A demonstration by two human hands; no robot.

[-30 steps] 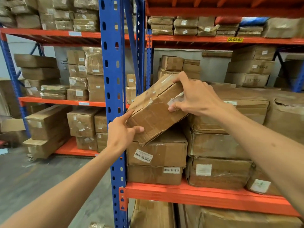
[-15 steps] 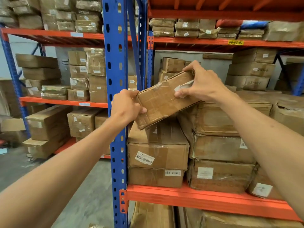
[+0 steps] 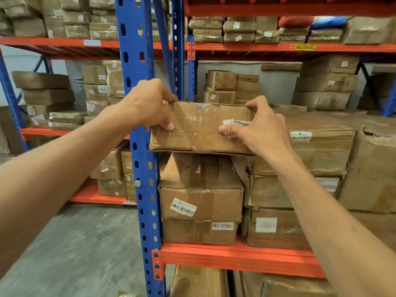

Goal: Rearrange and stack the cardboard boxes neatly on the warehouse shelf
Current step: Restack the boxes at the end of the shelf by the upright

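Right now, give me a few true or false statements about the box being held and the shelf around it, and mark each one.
1. Both hands, left hand and right hand, grip the small cardboard box. True.
2. The small cardboard box is tilted steeply on one corner. False: it sits roughly level.
3. The barcoded box lies below the held one. True.
4. The shelf beam under that stack is blue. False: it is orange; the upright post is blue.
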